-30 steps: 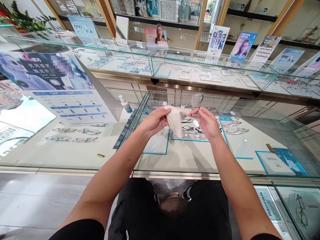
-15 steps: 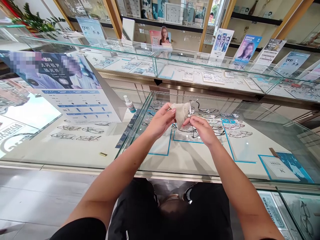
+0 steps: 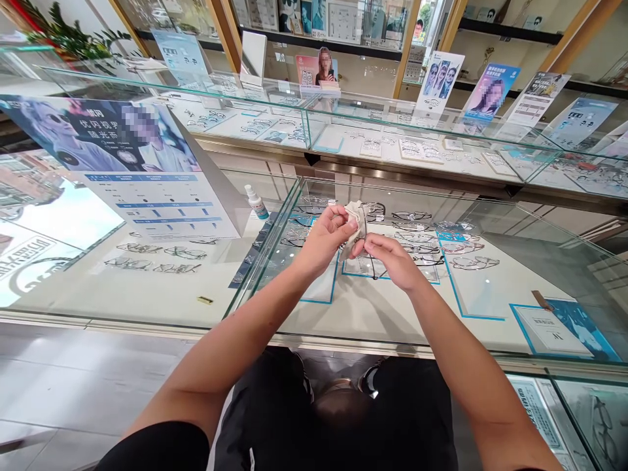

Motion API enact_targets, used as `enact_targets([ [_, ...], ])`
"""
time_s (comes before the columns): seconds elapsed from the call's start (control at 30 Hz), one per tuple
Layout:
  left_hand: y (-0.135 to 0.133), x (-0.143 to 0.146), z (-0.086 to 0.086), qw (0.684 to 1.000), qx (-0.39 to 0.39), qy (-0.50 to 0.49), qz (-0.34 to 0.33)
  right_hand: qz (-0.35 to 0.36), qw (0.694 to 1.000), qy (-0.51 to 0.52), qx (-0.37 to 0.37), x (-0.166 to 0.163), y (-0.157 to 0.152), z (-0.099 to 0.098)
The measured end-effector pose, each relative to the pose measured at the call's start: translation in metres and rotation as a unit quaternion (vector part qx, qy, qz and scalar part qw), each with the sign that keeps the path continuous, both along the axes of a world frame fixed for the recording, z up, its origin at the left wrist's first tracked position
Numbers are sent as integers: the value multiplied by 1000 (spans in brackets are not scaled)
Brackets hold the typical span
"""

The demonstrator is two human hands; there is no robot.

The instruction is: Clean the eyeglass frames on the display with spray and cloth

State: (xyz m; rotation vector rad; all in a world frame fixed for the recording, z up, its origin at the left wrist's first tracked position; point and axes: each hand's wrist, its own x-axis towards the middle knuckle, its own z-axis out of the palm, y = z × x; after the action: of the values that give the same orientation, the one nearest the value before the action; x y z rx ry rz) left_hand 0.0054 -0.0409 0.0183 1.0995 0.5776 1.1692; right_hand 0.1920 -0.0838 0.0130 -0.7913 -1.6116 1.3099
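Observation:
My left hand (image 3: 328, 235) is closed on a beige cleaning cloth (image 3: 356, 216), bunched around the lens of a pair of clear-framed glasses (image 3: 369, 252). My right hand (image 3: 390, 256) pinches the glasses from the right, just below the cloth; a dark temple tip hangs down under its fingers. Most of the frame is hidden by the cloth and my fingers. Both hands hover together over the glass top of a display counter (image 3: 490, 216) holding several pairs of glasses.
A small white spray bottle (image 3: 256, 201) stands on the counter to the left of my hands. A large slanted advertising board (image 3: 142, 176) sits further left. More glass counters with leaflets (image 3: 483, 91) run across the back.
The glasses stood upright in my right hand beside the open cloth; now the cloth is wrapped round the lens and my hands have closed together, slightly lower.

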Motion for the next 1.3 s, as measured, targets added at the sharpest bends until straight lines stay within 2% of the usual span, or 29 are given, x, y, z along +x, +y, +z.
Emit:
enact_targets([
  [0.17,1,-2,2,995,-3,70,-65,-7,1000,-6,2,3,1,1],
  [0.27,-1,-2,5,995,5,64,-76,-12,1000,1,5,3,1,1],
  [0.43,-4,2,6,999,36,16,-15,-38,999,5,-2,3,1,2],
  [0.6,-6,4,4,989,119,58,62,-27,999,14,-19,2,2,1],
  [0.8,-11,2,6,987,117,112,14,-16,999,32,-22,2,2,0],
  [1.07,-8,6,-2,992,112,52,5,-34,996,72,-43,3,3,0],
  [1.3,-9,4,2,975,176,119,70,-10,999,38,-22,4,2,2],
])
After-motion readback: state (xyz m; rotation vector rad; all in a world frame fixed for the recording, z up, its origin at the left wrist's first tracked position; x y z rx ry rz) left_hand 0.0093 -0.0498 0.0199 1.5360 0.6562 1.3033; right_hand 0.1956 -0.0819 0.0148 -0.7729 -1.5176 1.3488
